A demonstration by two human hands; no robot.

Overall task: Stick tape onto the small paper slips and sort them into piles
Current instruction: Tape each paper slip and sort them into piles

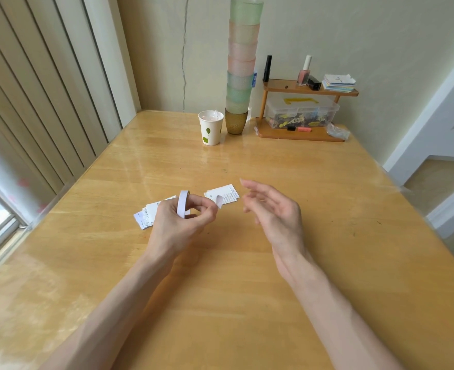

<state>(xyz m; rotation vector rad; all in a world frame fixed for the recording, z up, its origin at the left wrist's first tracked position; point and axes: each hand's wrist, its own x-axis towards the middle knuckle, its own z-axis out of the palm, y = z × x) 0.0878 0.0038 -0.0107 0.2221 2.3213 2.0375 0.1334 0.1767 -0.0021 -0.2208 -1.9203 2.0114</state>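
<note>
A paper cup [211, 130] stands near the far edge of the table [327, 236]. There are some pale bits in it, but I cannot tell what they are. Just beside it, on the right, is a tall cup stack [241, 76], with a brown cup at the bottom. A small wooden shelf [300, 133] sits in the far right corner. A clear box [300, 112] with a lid rests on its low board, and the box is full of little clips and bits.

The left hand [180, 220] is over the middle of the table. Its fingers are curled round a white tape roll [183, 204], and the roll stands on its edge. The thumb and a finger pinch a short tape end [218, 202] that sticks out to the right.

The right hand [274, 209] is near it but not touching. It is held up off the table with loose, spread fingers and nothing in it.

The paper slips lie in two piles in the middle of the table. The left pile [148, 216] is partly hidden by the left hand. The right pile [224, 193] lies between the two hands.
</note>
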